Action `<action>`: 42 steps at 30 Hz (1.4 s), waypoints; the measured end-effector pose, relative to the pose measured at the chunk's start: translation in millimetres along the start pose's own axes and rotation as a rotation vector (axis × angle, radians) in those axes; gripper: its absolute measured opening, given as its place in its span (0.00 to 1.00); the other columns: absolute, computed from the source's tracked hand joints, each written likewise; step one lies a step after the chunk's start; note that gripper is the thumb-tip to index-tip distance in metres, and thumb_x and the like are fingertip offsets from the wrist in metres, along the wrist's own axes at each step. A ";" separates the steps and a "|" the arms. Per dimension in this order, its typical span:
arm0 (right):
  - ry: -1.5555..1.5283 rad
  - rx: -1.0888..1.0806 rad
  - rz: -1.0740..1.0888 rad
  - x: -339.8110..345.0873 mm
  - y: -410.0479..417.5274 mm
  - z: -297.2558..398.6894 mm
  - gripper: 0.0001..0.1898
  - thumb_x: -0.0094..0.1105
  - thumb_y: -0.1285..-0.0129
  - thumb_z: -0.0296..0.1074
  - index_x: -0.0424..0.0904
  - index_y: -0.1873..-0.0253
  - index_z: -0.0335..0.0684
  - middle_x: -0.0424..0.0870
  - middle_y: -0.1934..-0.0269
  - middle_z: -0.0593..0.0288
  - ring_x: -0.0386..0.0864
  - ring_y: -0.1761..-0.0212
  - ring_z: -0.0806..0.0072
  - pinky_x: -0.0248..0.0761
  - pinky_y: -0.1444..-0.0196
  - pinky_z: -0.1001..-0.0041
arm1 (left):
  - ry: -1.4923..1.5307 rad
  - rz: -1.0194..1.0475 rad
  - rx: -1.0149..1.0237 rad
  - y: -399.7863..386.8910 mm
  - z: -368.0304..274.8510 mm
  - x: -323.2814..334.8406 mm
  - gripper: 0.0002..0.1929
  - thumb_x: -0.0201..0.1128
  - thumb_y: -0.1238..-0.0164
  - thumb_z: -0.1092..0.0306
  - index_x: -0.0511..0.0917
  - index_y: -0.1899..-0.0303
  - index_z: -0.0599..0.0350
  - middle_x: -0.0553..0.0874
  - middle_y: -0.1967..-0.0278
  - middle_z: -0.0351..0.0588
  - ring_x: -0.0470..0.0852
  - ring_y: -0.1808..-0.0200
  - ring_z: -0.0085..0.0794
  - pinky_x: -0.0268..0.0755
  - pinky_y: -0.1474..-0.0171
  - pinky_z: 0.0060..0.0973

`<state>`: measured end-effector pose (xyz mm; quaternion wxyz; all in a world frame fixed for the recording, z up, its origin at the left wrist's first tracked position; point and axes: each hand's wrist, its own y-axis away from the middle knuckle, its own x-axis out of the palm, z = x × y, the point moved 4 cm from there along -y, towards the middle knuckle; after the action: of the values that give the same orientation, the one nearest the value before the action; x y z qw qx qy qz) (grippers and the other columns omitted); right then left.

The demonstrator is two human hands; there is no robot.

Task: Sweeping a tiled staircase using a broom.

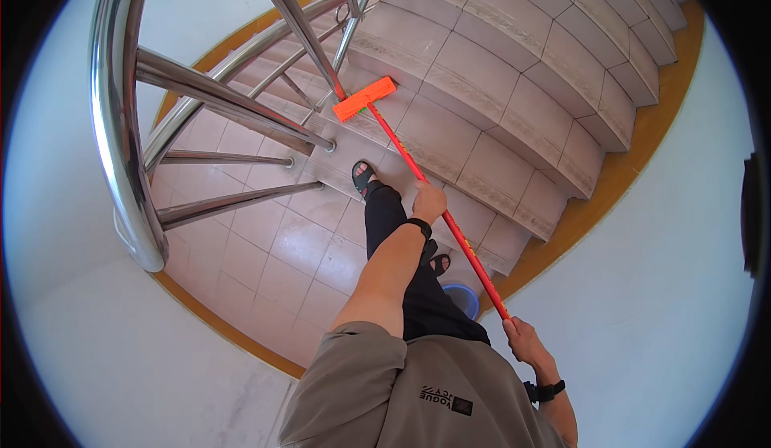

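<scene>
A floor scrub brush with an orange head (pixel 365 98) and a long red handle (pixel 467 246) lies diagonally across the view. My left hand (pixel 429 201) is closed around the middle of the handle. Near its lower end, my right hand (pixel 523 341) grips the handle too. The brush head is over a tiled stair step (pixel 391 121), beside the foot of a metal railing post (pixel 325 65). Green bristles show a little under the head; whether they touch the tile I cannot tell.
Tiled stairs (pixel 512 86) rise to the upper right. A stainless steel railing (pixel 123 116) curves along the left, its bars reaching the floor's edge. A blue-rimmed bucket (pixel 462 297) stands by my legs, near the wall (pixel 650 303). My sandalled feet rest on different levels.
</scene>
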<state>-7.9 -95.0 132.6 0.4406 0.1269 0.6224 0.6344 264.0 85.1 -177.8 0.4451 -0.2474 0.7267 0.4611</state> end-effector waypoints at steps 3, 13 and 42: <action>-0.008 0.003 -0.023 6.1 9.0 -17.4 0.26 0.42 0.19 0.52 0.77 0.55 0.30 0.83 0.62 0.34 0.80 0.57 0.36 0.72 0.52 0.51 | 0.118 0.011 -0.075 8.8 -13.9 -2.6 0.15 0.55 0.28 0.66 0.91 0.56 0.55 0.93 0.63 0.45 0.91 0.65 0.41 0.63 0.59 0.48; -0.034 0.048 -0.066 34.9 71.3 -120.0 0.25 0.44 0.20 0.51 0.77 0.56 0.31 0.84 0.64 0.37 0.81 0.59 0.40 0.73 0.54 0.53 | 0.684 0.208 -0.208 86.7 -113.9 11.6 0.20 0.51 0.24 0.68 0.76 0.44 0.79 0.87 0.56 0.71 0.91 0.54 0.59 0.78 0.44 0.48; -0.291 0.209 0.068 29.5 96.9 -115.6 0.21 0.46 0.20 0.49 0.73 0.62 0.37 0.71 0.79 0.66 0.67 0.85 0.77 0.63 0.83 0.71 | 1.140 0.193 -0.608 110.6 -122.5 26.5 0.24 0.55 0.29 0.65 0.55 0.42 0.69 0.84 0.50 0.77 0.85 0.45 0.66 0.75 0.38 0.51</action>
<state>-145.9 -136.4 186.2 0.4886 0.2835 0.6100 0.5557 114.8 27.4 -129.3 -0.1434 -0.5017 0.7049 0.4804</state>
